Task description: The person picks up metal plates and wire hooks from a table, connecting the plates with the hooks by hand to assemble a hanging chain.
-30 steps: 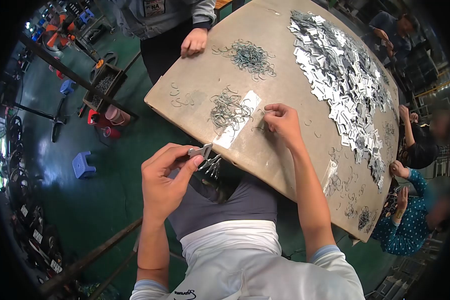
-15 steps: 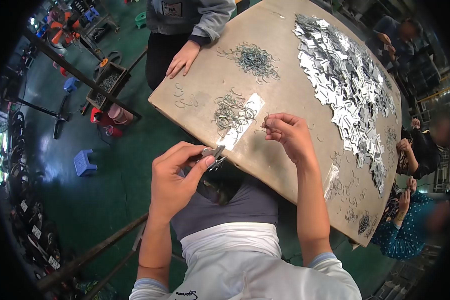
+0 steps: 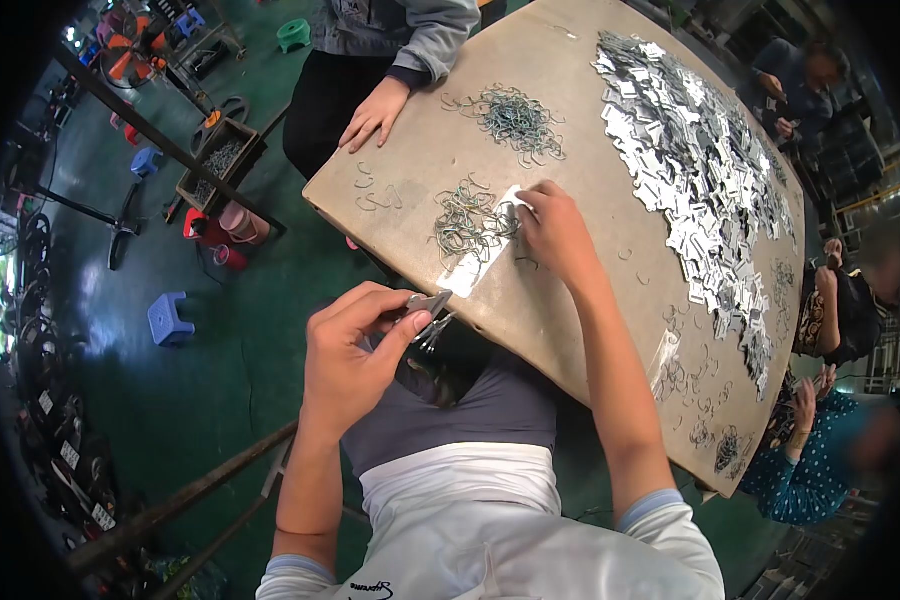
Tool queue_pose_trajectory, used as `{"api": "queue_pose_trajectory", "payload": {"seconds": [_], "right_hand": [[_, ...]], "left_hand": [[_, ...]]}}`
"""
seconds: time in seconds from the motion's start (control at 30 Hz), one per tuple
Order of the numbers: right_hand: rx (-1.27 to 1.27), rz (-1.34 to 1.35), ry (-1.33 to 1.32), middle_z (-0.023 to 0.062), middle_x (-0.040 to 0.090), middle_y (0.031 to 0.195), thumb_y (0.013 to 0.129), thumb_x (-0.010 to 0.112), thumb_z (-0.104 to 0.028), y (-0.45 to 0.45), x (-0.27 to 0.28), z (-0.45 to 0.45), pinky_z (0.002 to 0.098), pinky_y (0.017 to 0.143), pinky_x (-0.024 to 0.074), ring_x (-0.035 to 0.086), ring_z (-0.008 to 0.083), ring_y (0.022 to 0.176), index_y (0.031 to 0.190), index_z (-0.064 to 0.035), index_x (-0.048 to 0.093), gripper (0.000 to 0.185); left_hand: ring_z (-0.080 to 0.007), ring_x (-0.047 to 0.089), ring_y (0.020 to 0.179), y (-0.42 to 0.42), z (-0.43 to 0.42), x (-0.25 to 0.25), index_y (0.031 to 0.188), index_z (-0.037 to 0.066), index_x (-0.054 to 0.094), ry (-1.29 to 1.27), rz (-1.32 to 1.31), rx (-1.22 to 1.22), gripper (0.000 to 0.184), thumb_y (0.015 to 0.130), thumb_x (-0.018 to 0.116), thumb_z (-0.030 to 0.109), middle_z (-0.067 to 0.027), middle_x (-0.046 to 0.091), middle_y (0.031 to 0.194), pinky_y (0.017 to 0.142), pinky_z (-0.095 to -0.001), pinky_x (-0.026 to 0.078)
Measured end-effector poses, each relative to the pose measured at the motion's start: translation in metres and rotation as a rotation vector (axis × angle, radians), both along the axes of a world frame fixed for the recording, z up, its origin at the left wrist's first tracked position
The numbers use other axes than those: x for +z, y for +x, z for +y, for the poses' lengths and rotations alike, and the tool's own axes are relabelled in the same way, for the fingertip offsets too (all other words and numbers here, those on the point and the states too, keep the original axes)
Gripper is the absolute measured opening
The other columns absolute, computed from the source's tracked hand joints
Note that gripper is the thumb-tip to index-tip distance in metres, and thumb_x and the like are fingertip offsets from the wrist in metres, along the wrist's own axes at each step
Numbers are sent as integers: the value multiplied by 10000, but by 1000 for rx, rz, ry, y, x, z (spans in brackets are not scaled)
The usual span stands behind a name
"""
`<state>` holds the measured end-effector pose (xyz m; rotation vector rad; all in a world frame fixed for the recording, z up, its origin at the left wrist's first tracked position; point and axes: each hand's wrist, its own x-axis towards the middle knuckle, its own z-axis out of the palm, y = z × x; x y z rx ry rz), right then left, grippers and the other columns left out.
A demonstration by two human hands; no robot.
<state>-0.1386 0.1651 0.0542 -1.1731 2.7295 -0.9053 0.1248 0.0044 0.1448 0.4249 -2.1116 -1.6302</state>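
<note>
My left hand [image 3: 355, 350] is closed just off the table's near edge, thumb and fingers pinching small grey metal plates [image 3: 430, 304]. Thin wire pieces hang below them, too small to tell apart. Across the tabletop, my right hand [image 3: 558, 235] reaches to the right side of a loose pile of bent wire hooks [image 3: 460, 228]. Its fingertips are drawn together over a white strip [image 3: 473, 272] stuck on the table; whatever they pinch is hidden.
On the table [image 3: 570, 300] lie another hook pile [image 3: 518, 122] and a large heap of metal plates [image 3: 685, 190]. A co-worker's hand [image 3: 375, 112] rests at the left edge; other people sit along the right. A blue stool [image 3: 170, 318] stands on the floor.
My right hand has moved left and away from me to the hook pile, from where it held a wire hook. My left hand stays nearly still with its plates.
</note>
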Motion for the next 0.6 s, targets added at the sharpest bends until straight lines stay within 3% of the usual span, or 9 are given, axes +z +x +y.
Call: {"api": "queue_pose_trajectory", "payload": {"seconds": [0.07,0.17,0.27,0.37,0.47,0.6], "right_hand": [[203,39,93,174,693,1072,918,670,-100,-18,-3,-11,447,914,562,672,393,1031,1069,-7,764,201],[279,-45,269,186,703,1004,915,673,-128,-39,9,-22,457,875,574,690,402,970,978,0,767,170],[155,-62,600,198,693,986,914,685,-118,-41,16,-31,473,844,559,685,415,918,982,5,775,167],[135,197,323,226,714,917,879,688,-100,-47,-8,-27,477,814,567,703,412,881,962,19,776,170],[226,104,-8,302,711,885,851,643,-74,-37,0,-47,502,785,599,721,452,843,863,66,747,175],[183,-68,279,319,720,888,822,664,-81,-46,-5,-65,501,793,606,731,461,846,853,76,752,182]], "left_hand": [[-118,693,768,1,0,1,1049,-66,756,-5,-10,1,159,906,795,-6,-91,736,900,686,-247,551],[-111,684,784,3,-3,4,1046,-72,750,-14,-22,-4,149,913,784,-16,-84,723,917,692,-240,546],[-96,667,813,7,-4,4,1040,-87,739,-22,-17,-15,126,923,763,-44,-71,698,951,704,-222,540],[-96,668,812,7,-5,0,1043,-86,740,-34,0,-17,126,926,762,-44,-72,698,952,706,-222,540],[-97,670,815,5,-4,0,1047,-86,741,-7,-20,-29,129,927,760,-46,-73,699,953,713,-222,542],[-99,674,828,5,-2,1,1052,-85,743,21,-43,-26,133,926,759,-47,-75,702,959,729,-225,546]]}}
